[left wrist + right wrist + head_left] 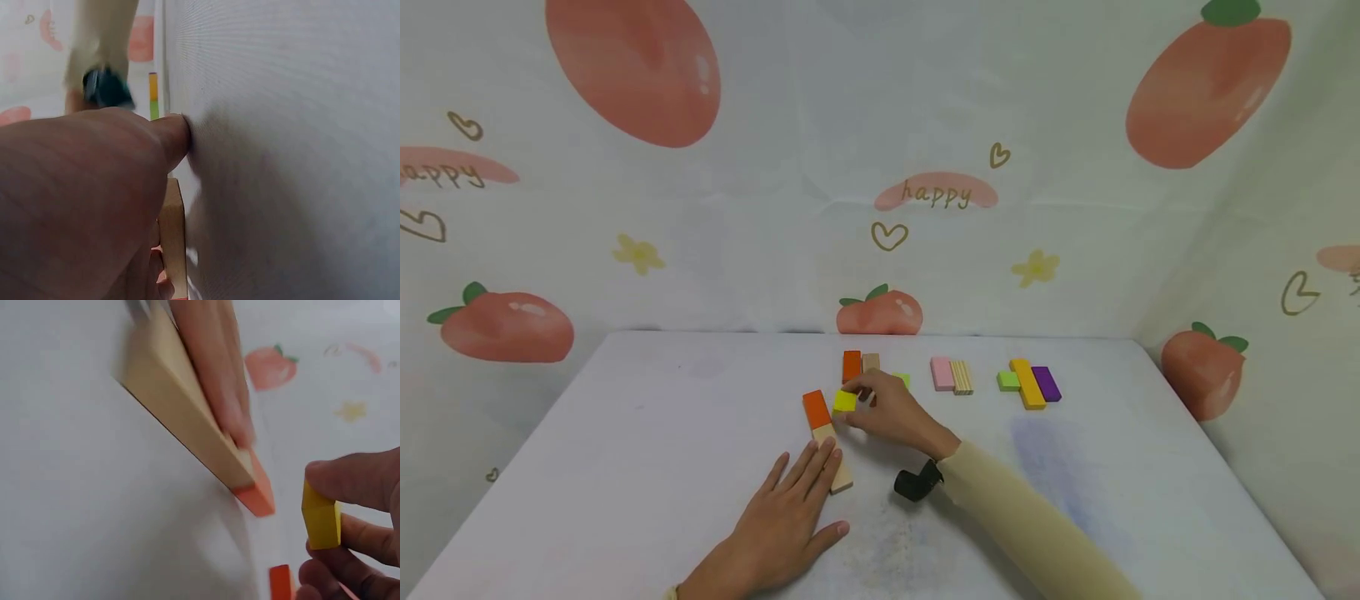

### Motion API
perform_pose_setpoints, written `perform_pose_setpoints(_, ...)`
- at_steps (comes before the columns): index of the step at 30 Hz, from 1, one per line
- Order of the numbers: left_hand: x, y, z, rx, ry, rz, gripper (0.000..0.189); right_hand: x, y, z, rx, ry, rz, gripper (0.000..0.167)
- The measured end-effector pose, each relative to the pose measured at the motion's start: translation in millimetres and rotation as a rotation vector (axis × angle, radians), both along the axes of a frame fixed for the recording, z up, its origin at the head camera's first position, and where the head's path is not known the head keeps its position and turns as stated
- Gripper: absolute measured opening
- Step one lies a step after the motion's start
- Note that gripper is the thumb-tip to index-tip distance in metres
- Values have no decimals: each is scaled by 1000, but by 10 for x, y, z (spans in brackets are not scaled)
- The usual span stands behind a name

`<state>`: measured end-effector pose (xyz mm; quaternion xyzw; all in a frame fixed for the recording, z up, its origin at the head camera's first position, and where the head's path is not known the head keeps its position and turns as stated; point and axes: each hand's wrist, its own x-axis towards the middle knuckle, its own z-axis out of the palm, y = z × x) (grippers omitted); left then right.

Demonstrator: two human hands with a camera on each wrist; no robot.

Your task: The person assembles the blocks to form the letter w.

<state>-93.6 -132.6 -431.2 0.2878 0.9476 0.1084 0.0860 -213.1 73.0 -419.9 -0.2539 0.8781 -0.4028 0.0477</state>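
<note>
My right hand [891,412] pinches a small yellow block [845,402] between thumb and fingers, just right of an orange block [816,410]. The right wrist view has that yellow block [322,528] apart from the orange one [257,495]. End to end with the orange block lies a long plain wooden piece [841,477], slanting toward me. Across its middle rest the straight fingers of my left hand [782,512], palm down and thumb spread on the table. From the left wrist, the wooden piece [175,237] shows beside the fingers.
Behind my right hand stand a red-orange block [852,367], a wooden block [870,362] and a partly hidden green one [902,381]. Farther right are pink [942,373], striped [962,377], green [1008,381], yellow-orange [1027,384] and purple [1047,383] blocks on the white table [587,450].
</note>
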Motion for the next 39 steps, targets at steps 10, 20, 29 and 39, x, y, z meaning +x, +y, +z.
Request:
perform_pose_setpoints(10,8,22,19,-27,13,14,86,572,374,-209,-89,-96,128,29)
perform_pose_setpoints(20,6,19,10,-23,23,8,86,659,389,-267,-44,-68,219,30)
perform_pose_setpoints(29,10,15,11,-32,36,10,86,663,376,-268,-14,-77,208,29)
perform_pose_setpoints(39,17,20,12,-15,35,11,86,671,375,-267,25,-94,200,32)
